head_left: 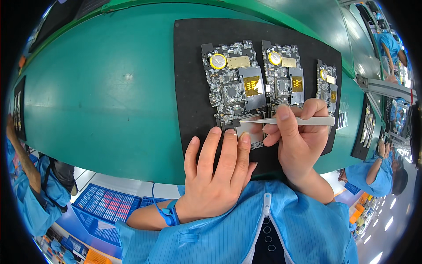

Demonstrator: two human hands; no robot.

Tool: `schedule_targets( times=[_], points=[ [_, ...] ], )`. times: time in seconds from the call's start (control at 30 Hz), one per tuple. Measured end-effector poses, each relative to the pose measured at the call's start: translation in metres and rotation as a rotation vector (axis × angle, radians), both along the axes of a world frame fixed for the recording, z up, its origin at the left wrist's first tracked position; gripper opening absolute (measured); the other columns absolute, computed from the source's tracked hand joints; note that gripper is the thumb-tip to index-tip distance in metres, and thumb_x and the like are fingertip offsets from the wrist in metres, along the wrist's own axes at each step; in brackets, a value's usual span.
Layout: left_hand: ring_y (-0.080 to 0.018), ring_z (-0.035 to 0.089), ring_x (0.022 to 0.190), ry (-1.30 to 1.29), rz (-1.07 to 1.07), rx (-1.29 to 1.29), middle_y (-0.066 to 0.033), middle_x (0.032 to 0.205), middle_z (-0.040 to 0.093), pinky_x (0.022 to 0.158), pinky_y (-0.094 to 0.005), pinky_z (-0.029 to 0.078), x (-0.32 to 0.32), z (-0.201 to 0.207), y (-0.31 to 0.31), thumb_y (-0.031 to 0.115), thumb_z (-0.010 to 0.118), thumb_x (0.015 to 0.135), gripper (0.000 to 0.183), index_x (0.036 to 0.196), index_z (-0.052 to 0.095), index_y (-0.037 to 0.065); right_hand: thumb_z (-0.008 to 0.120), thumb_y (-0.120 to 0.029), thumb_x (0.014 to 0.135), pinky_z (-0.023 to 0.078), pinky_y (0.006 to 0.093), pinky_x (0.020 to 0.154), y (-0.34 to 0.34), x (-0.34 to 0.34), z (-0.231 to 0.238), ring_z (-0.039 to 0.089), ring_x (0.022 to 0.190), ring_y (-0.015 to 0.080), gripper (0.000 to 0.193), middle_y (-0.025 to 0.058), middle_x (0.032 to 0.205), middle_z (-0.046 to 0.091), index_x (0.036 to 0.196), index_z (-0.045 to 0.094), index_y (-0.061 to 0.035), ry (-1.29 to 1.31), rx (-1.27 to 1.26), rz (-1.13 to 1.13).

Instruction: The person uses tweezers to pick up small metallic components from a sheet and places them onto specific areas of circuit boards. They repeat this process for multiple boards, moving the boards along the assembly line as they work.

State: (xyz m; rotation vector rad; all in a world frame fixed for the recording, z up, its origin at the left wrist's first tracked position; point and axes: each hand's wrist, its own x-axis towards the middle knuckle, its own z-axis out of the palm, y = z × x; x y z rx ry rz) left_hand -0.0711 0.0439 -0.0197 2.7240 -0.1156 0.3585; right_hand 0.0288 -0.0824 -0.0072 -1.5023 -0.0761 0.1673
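Head view: the right hand (303, 145) pinches tweezers (317, 121), their tip at the board (228, 91) just beyond the left hand (215, 171), which grips nothing, fingers extended, some tips resting on the board's near end. A wobble of the right hand could scrape parts there; uneven left-hand pressure could slide the board across the mat (190, 88) beneath.

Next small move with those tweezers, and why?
Probably a light nudge at the silver plate's upper edge: the right hand aims the tweezers' tip there, while the left hand's fingertips are at the circuit board's lower end.
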Motion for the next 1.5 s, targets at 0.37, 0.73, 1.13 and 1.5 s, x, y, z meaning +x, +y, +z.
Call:
schedule_targets(
  times=[0.37,0.73,1.13,1.5],
  points=[
    [-0.0350,0.047,0.115,0.000,-0.005,-0.008,-0.0157,0.120,0.053,0.096,-0.0538,0.036,0.000,0.000,0.000,0.030,0.070,0.075,0.045,0.113,0.065,0.008,0.061,0.001,0.087,0.053,0.0198,0.046,0.000,0.001,0.000,0.064,0.057,0.0122,0.030,0.0103,0.073,0.060,0.092,0.032,-0.0057,0.007,-0.027,0.034],
    [-0.0372,0.046,0.117,0.026,-0.124,-0.113,-0.0210,0.126,0.050,0.096,-0.0540,0.036,0.011,0.004,0.011,0.025,0.071,0.073,0.044,0.109,0.063,0.000,0.062,0.002,0.086,0.052,0.0193,0.045,0.003,0.001,0.002,0.063,0.057,0.0110,0.030,0.0095,0.072,0.059,0.091,0.033,-0.0043,-0.008,-0.084,0.012],
    [-0.0349,0.047,0.115,0.012,-0.130,-0.113,-0.0190,0.120,0.052,0.096,-0.0513,0.038,0.000,0.000,0.013,0.023,0.072,0.071,0.048,0.114,0.063,0.002,0.064,0.005,0.083,0.046,0.0214,0.048,-0.003,-0.010,-0.008,0.062,0.062,0.0118,0.028,0.0194,0.077,0.065,0.071,0.041,-0.0032,-0.467,-0.158,0.171],
    [-0.0343,0.050,0.112,-0.049,-0.093,-0.092,-0.0172,0.116,0.054,0.096,-0.0508,0.039,-0.001,-0.005,0.010,0.023,0.072,0.072,0.044,0.110,0.065,0.002,0.073,-0.001,0.075,0.044,0.0265,0.044,0.000,-0.009,0.000,0.058,0.050,0.0156,0.031,0.0069,0.067,0.065,0.054,0.050,-0.0061,-0.626,-0.510,0.265]
  ],
)
